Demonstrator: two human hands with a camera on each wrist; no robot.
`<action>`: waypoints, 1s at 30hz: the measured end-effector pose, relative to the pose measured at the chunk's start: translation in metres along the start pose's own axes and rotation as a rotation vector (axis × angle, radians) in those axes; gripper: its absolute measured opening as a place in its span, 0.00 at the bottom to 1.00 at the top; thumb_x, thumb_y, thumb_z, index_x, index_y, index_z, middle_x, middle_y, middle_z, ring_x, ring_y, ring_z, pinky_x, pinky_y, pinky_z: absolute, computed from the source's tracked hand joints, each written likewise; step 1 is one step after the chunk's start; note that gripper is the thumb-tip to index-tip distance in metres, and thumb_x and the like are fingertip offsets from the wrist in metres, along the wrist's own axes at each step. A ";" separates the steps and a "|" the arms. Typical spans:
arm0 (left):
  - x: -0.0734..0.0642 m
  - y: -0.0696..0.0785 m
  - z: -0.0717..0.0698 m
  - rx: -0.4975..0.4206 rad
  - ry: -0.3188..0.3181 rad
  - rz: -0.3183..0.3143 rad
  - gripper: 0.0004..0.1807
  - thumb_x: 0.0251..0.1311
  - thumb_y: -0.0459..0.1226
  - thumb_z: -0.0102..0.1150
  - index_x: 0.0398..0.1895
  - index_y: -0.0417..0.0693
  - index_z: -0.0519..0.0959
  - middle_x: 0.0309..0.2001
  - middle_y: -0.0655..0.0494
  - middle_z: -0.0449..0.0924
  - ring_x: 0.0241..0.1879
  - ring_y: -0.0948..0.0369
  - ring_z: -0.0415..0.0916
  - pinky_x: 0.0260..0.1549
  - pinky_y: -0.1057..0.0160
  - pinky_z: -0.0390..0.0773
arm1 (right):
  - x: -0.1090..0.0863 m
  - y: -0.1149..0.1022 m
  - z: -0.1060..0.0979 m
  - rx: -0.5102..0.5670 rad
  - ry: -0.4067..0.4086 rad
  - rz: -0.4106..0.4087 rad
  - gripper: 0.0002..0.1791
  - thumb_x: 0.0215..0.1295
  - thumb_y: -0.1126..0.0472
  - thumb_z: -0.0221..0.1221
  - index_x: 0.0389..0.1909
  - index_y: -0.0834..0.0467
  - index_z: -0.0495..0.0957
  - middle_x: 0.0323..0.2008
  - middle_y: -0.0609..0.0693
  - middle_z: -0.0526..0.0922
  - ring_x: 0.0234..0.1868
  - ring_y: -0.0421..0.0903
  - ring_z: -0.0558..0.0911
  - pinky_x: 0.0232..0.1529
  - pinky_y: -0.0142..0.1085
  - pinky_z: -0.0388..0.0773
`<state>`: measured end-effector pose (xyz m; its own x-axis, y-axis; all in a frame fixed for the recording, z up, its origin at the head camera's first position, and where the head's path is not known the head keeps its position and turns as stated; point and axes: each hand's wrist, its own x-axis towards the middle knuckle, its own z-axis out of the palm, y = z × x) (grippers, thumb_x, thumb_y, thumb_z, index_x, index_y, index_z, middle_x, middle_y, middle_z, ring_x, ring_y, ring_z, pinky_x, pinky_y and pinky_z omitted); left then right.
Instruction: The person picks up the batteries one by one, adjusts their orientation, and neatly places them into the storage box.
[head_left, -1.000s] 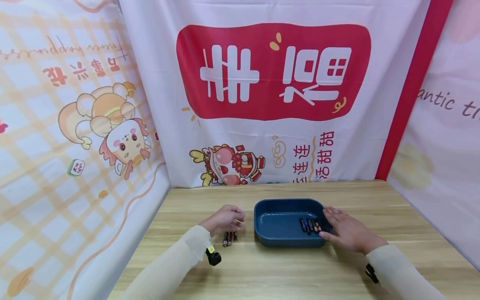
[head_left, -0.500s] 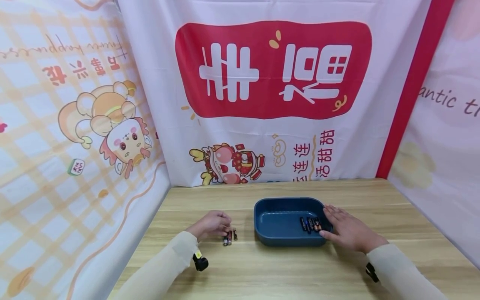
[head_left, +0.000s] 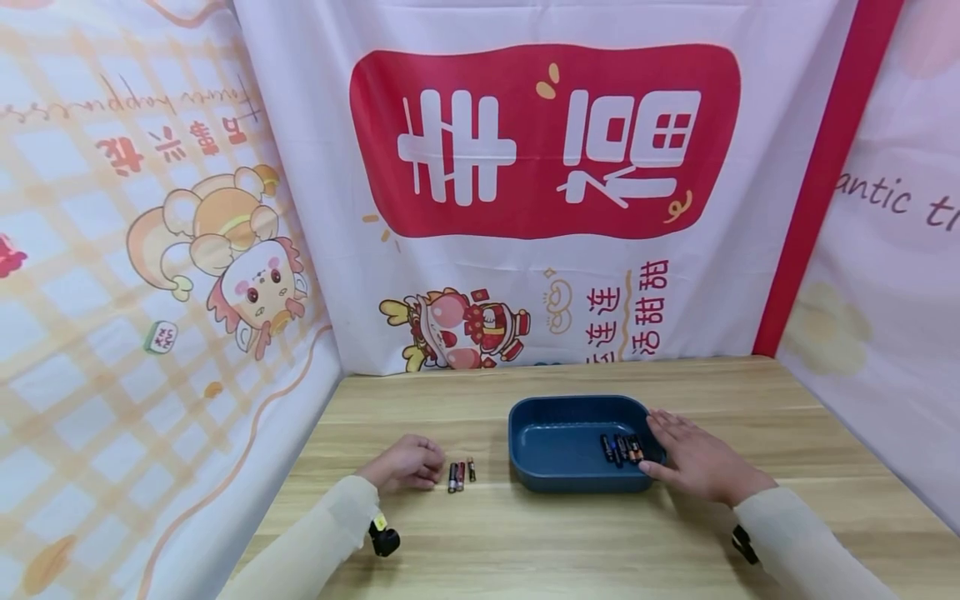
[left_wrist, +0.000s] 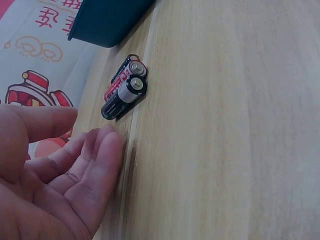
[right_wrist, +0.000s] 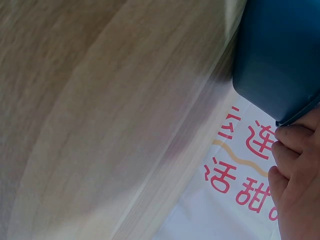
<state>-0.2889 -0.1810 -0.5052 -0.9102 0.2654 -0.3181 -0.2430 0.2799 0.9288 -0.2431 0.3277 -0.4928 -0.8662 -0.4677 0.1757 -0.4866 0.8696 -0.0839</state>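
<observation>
Three batteries lie side by side on the wooden table: a black-and-silver battery (head_left: 452,478), a red battery (head_left: 460,477) and a slimmer dark battery (head_left: 472,469). Just left of them is my left hand (head_left: 408,462), its fingers loosely bent and holding nothing. In the left wrist view a gap separates its fingertips (left_wrist: 111,142) from the black-and-silver battery (left_wrist: 124,97). A dark blue box (head_left: 555,482) stands to the right, with several batteries (head_left: 621,450) at its right end. My right hand (head_left: 697,458) rests against the box's right end, thumb at the near corner.
The wooden table (head_left: 570,542) runs back to a white cloth (head_left: 300,83) with red print. Patterned cloths hang at the left and right sides too. A small black camera (head_left: 385,540) is strapped at my left wrist.
My left hand has moved left and toward me, from above the three loose batteries to beside them. The right hand and the box have stayed in place.
</observation>
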 end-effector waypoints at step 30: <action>-0.004 0.013 0.021 0.318 0.104 -0.039 0.08 0.52 0.26 0.66 0.33 0.38 0.77 0.29 0.47 0.79 0.27 0.54 0.78 0.26 0.57 0.84 | 0.000 -0.002 -0.003 -0.125 -0.007 -0.038 0.48 0.69 0.29 0.41 0.69 0.69 0.62 0.71 0.63 0.59 0.72 0.61 0.56 0.71 0.56 0.51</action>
<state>-0.2815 -0.1592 -0.4955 -0.9356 0.1578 -0.3158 -0.1761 0.5665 0.8050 -0.2421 0.3261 -0.4897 -0.8485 -0.5012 0.1697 -0.5013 0.8641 0.0457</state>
